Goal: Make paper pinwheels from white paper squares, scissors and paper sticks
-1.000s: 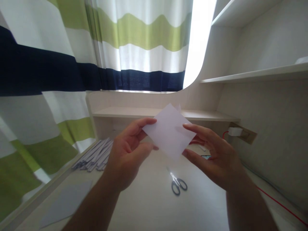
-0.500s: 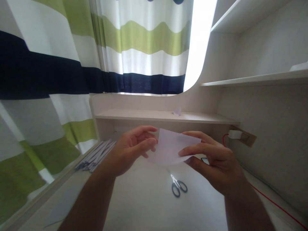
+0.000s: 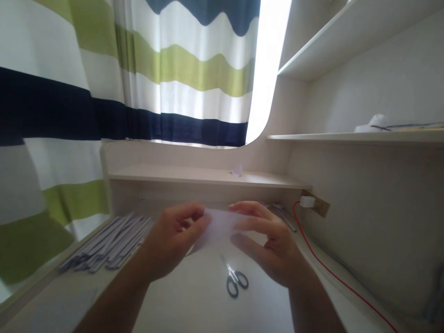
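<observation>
A small white sheet of paper [image 3: 218,225] is held up above the desk, blurred by motion. My left hand [image 3: 178,238] pinches its left edge between thumb and curled fingers. At the right edge is my right hand [image 3: 268,240], with the sheet between its fingers; its thumb sits lower and is smeared. Below the sheet, scissors [image 3: 237,278] with dark handles lie on the desk, blades pointing away from me. Several narrow white paper strips [image 3: 111,240] lie piled beyond my left forearm.
A flat sheet [image 3: 64,310] lies at the desk's near left. A small folded paper piece [image 3: 237,170] stands on the back ledge [image 3: 166,173]. More strips [image 3: 282,213] lie at the back right. A red cable [image 3: 333,273] runs from a white plug [image 3: 307,201] along the right side.
My view has turned to the right. My left hand has closed on the sheet's left edge, where its fingers were loose before. The sheet and both hands are lower in view.
</observation>
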Available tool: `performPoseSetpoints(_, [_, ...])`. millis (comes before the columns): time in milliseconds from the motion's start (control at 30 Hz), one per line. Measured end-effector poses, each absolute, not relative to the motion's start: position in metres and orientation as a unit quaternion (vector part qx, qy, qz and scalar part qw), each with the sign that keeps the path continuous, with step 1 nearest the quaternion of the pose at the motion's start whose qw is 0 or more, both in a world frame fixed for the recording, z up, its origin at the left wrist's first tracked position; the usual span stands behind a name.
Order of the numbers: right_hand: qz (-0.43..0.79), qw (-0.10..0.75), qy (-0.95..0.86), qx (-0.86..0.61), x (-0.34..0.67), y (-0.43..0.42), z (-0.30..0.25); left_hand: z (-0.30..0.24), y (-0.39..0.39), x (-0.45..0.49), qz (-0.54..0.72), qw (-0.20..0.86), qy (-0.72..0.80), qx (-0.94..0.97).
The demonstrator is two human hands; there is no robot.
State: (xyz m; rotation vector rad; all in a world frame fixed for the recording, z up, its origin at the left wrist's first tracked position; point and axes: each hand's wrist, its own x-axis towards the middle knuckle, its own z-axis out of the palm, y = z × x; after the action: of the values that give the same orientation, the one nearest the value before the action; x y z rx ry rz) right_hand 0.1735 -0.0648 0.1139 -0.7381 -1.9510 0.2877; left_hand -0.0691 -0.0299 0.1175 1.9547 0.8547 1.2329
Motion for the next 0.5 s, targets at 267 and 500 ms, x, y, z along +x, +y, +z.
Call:
performPoseSetpoints(267, [0.171,0.458,-0.820,-0.297,0.166,-0.074,0.122,0.126,-0.046,-0.071,0.425,0.397,0.318,0.748])
performPoseSetpoints(500, [0.191,0.471,-0.800,-0.319,0.162,-0.073,0.125,0.124,-0.049,-0.066,0.454,0.419,0.282,0.734])
